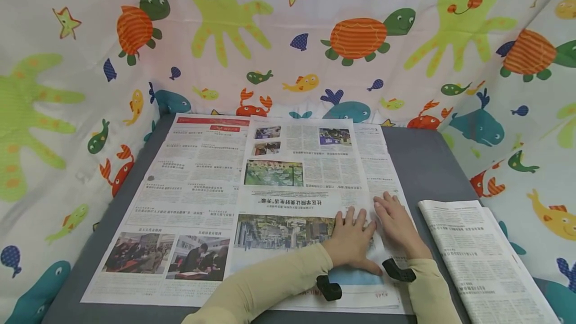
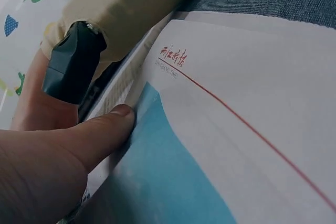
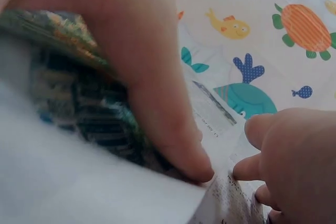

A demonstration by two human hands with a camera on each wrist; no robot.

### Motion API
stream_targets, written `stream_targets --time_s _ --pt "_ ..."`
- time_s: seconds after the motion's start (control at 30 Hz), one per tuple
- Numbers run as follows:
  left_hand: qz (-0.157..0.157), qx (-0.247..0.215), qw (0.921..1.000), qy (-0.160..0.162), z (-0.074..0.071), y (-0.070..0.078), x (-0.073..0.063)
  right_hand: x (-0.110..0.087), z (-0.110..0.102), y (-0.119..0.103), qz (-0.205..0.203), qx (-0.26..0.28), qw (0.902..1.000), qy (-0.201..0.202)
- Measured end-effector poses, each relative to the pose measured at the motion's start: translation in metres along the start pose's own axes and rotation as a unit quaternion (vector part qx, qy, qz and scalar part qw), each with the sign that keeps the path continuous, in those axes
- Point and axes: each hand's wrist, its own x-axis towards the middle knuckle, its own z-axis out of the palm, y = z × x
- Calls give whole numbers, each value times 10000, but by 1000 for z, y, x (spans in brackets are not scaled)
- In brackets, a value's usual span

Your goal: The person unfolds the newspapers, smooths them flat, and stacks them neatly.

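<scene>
A newspaper sheet (image 1: pixel 292 199) with printed photos lies over a wider newspaper spread (image 1: pixel 193 159) on a dark grey tabletop. My left hand (image 1: pixel 351 241) rests on the upper sheet's right part, fingers spread and thumb pointing to its right edge. In the left wrist view, that thumb (image 2: pixel 107 127) touches the paper beside a blue printed area. My right hand (image 1: pixel 398 224) lies just to the right, its extended fingers over the sheet's right margin. What lies under both palms is hidden. In the right wrist view, the sheet's near part bulges up, blurred.
A folded newspaper stack (image 1: pixel 481 259) lies at the table's right edge. A white curtain (image 1: pixel 279 24) with printed sea animals surrounds the back and sides. Grey tabletop (image 1: pixel 418 164) shows behind the stack. A black band (image 1: pixel 330 289) sits on my left wrist, another (image 1: pixel 399 270) on the right.
</scene>
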Motion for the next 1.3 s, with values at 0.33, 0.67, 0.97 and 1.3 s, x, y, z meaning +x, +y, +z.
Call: stream_targets --time_s 0.33,0.67,0.97,1.3 --pt "9 -29 10000 51 -4 -7 2 3 -5 6 -452 184 9986 -189" --pt "123 -665 9974 230 -1 -15 4 3 -12 2 -290 438 9968 -607" --pt "516 -2143 9706 968 -8 -32 3 4 -12 4 -401 448 9967 -546" --pt "734 -2945 9377 1694 -27 -34 -15 0 1 11 -970 -583 9932 -275"
